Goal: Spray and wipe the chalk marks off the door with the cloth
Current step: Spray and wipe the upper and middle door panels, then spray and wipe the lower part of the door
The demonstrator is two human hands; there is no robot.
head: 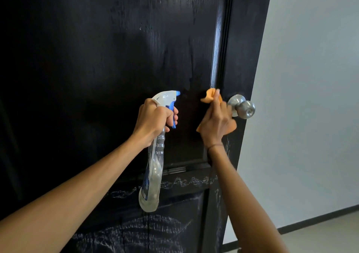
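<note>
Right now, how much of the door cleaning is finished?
The black door's upper panel looks wiped and damp. The right hand presses the orange cloth beside the metal knob; the left hand holds the clear spray bottle. White chalk marks remain lower down.

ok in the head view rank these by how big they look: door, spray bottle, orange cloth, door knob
1. door, fills most of the frame
2. spray bottle
3. orange cloth and door knob: they look about alike, and the right hand hides much of the cloth, so no ranking between them
</note>
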